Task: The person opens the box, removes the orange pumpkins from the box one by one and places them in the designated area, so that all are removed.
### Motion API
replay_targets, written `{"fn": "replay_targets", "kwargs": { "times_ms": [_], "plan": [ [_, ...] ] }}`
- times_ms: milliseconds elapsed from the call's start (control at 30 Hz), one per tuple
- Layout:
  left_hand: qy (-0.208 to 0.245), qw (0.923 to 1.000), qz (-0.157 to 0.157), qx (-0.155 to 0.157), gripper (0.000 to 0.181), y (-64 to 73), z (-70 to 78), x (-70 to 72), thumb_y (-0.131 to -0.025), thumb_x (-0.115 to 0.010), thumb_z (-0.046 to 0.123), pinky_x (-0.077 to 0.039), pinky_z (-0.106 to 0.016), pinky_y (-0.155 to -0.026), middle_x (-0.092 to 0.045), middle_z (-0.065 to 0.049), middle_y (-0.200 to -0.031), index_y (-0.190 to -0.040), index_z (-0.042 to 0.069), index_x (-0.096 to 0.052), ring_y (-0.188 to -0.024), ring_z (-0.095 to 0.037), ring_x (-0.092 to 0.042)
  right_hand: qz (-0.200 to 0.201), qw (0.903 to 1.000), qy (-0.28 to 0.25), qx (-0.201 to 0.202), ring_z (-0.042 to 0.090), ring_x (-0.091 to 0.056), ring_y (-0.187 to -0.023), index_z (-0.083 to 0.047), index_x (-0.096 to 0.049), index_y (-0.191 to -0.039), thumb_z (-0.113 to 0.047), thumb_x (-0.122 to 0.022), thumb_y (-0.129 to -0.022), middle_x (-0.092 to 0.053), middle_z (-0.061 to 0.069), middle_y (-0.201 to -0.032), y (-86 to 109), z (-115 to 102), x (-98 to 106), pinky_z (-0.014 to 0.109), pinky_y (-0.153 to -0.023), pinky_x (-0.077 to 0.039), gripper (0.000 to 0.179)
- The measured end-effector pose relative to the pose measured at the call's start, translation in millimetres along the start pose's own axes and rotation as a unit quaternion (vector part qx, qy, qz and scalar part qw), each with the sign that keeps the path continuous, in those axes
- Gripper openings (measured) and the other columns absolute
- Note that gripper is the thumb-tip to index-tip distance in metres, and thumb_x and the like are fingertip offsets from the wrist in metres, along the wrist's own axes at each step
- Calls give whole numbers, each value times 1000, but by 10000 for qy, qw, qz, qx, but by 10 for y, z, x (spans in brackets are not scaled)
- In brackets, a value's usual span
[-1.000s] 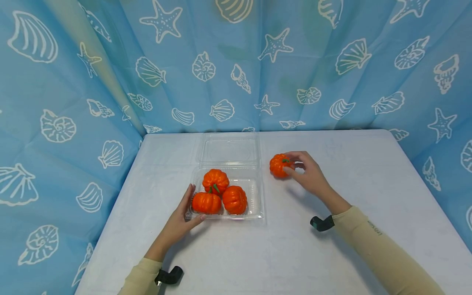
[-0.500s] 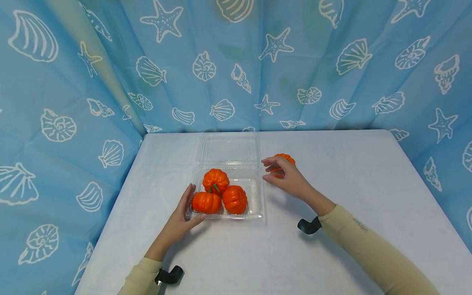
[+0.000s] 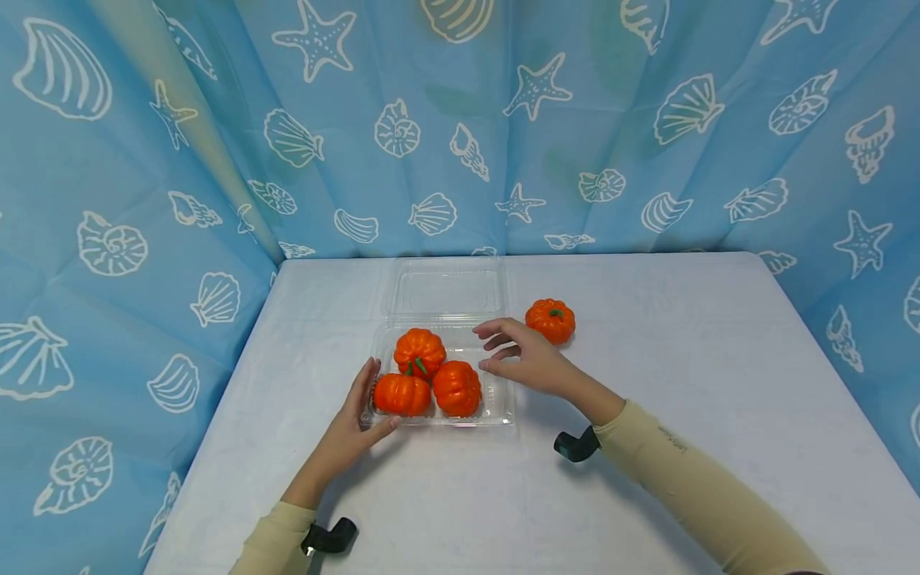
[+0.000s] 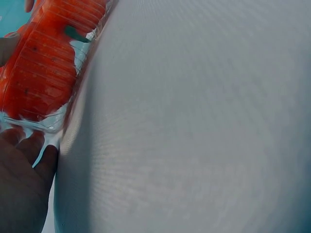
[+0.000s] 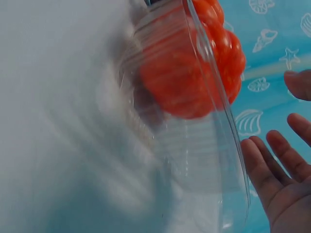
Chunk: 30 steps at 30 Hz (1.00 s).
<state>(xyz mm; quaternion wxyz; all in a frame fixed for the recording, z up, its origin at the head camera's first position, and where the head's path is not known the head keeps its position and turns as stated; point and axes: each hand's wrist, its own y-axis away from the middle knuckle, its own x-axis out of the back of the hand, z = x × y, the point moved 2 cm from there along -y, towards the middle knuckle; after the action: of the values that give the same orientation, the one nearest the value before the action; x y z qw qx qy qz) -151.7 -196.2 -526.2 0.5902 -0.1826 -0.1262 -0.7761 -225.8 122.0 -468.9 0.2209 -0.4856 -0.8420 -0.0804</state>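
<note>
A clear plastic clamshell box [image 3: 496, 411] lies on the table with its lid [image 3: 446, 289] folded back. Inside it sit three orange toy pumpkins: the back one [image 3: 419, 351], the front left one [image 3: 402, 395] and the front right one [image 3: 457, 390]. My left hand [image 3: 350, 431] holds the box's front left corner, thumb at the front and fingers along the left side. Over the box's right side hovers my right hand [image 3: 523, 357], fingers parted and holding nothing, close to the front right pumpkin. Another pumpkin [image 3: 551, 319] stands on the table beyond that hand.
A white cloth covers the table [image 3: 690, 359]. Blue curtains [image 3: 460, 120] with white shells and starfish hang behind it and at both sides. Black wrist cameras stick out from the left sleeve [image 3: 276, 539] and right sleeve [image 3: 690, 471].
My right hand has left the pumpkin on the table and moved left to the box's right side. That pumpkin stays in place, and the left hand keeps still on the box.
</note>
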Motion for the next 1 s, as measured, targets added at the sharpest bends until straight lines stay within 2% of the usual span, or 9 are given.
{"fn": "replay_targets", "kwargs": {
  "times_ms": [133,433,600,767,1000],
  "plan": [
    [-13,10000,-10,21,102,1,11,4,-92,-77,27,-16,-56,-122,-16,-6,-170,-165,14,-7,-155,-29,-17,-327,9994,3,60,36,-58,-122,-7,-55,-140,-21,-78,-91,-56,18,-139,-32,-32,-92,47,-100,-54,56],
    [23,10000,-26,41,102,-2,7,2,-92,-77,27,-15,-56,-122,-16,-7,-170,-165,14,-6,-155,-29,-17,-917,9939,605,8,26,-53,-125,-13,-56,-142,-27,-82,-88,-54,9,-140,-73,-117,-317,45,-101,-53,61],
    [72,10000,-18,54,100,1,14,3,-92,-77,25,-14,-57,-122,-17,-7,-170,-165,15,-8,-155,-30,-16,-1004,9902,967,-97,22,-51,-128,-19,-60,-139,-29,-84,-85,-52,4,-141,-77,-166,-382,43,-101,-53,60],
    [-3,10000,-1,85,100,3,10,4,-92,-77,26,-14,-56,-122,-18,-7,-170,-165,16,-9,-155,-29,-16,-1058,9845,1396,-32,21,-50,-129,-25,-63,-137,-30,-85,-83,-52,2,-142,-81,-164,-436,43,-102,-52,58],
    [-39,9999,4,96,100,-2,5,-1,-92,-77,27,-14,-56,-122,-17,-7,-170,-165,15,-9,-155,-29,-16,-1103,9802,1647,7,22,-50,-129,-23,-62,-133,-29,-84,-83,-52,2,-142,-71,-149,-462,42,-106,-48,55]
  ]
}}
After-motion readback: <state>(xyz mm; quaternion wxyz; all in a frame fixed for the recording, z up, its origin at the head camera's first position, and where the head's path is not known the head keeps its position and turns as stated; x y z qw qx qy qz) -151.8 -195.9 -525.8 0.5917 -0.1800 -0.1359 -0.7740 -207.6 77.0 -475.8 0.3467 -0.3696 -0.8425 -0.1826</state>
